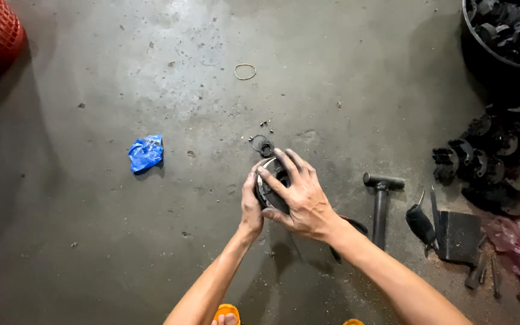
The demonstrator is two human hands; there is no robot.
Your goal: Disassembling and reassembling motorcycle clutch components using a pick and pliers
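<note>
Both hands meet over the concrete floor (91, 241): left hand (251, 207) cups a round metal-and-black part (270, 183) from the left, right hand (299, 195) clamps across its top, both grips closed on it. Small black ring (262, 145) lies just beyond; hammer (381, 204) to the right. Judgement: steady the part from below, keep fingers off its rim.

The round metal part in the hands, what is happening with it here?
A person crouches over a concrete floor and grips a round metal part with both hands: the left hand cups its side, the right hand covers its top. A small black ring lies just beyond it. A hammer and dark parts lie to the right.
</note>
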